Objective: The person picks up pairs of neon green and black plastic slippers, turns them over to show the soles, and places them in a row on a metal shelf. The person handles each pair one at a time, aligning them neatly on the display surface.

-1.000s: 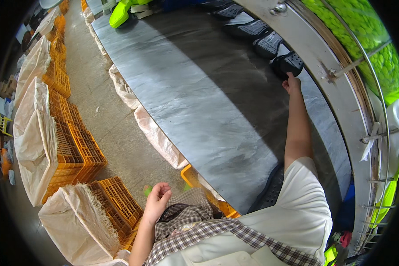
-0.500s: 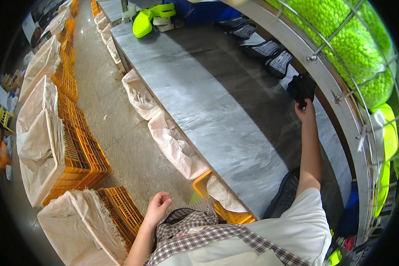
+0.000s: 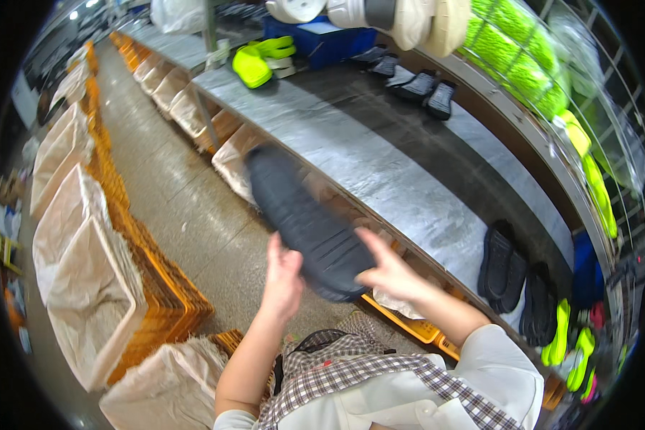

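Observation:
A black shoe (image 3: pixel 312 226), blurred by motion, is held over the table's near edge, its long grooved sole facing up. My left hand (image 3: pixel 284 276) grips its left edge close to the lower end. On the opposite edge my right hand (image 3: pixel 390 272) holds it, forefinger stretched along the side. Black shoes of a similar kind stand on the grey table: a pair (image 3: pixel 502 269) to the right of my right hand, another pair (image 3: pixel 540 304) beyond it, and several (image 3: pixel 437 99) along the far side.
Bright yellow-green shoes (image 3: pixel 252 66) and a blue bin (image 3: pixel 315 39) stand at the table's far end. Orange crates (image 3: pixel 168 294) with pale cloth liners (image 3: pixel 86 272) line the aisle on my left. A wire rack (image 3: pixel 530 64) with green bundles overhangs the right side.
My right hand has come back from the table's far side, where it held a black item. My left hand has risen, and both hands now hold a black shoe. The view has shifted.

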{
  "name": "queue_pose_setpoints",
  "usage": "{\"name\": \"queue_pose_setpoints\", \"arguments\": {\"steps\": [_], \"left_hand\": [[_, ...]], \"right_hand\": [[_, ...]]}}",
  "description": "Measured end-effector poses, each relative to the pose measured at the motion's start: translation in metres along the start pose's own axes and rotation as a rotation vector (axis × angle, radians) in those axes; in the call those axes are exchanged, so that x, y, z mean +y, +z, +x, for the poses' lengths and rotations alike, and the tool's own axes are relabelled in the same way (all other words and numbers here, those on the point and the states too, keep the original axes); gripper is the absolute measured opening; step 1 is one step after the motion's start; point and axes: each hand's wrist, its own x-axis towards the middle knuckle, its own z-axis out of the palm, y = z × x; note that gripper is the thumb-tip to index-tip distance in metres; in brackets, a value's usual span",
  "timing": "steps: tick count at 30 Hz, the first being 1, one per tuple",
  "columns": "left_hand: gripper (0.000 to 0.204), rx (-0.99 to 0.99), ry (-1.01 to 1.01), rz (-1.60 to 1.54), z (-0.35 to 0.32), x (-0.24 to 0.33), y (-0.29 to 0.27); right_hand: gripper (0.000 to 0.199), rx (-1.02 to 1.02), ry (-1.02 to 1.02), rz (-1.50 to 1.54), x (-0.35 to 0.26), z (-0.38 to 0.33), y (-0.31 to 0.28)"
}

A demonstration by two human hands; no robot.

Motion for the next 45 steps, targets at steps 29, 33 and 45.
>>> {"name": "queue_pose_setpoints", "arguments": {"steps": [29,33,45], "left_hand": [[0.039,-0.088,0.217,-0.196,0.116,0.118,-0.054],[0.043,-0.17,0.224,-0.152,0.135,0.128,-0.073],[0.049,-0.227,0.225,0.234,0.151,0.183,-0.165]], "right_hand": [[0.065,-0.428,-0.266,0.66,-0.045,0.224,0.066],[0.072,-0.412,-0.208,0.653,-0.055,0.237,0.072],[0.103,-0.141,-0.305,0.253,-0.092,0.268,0.116]]}}
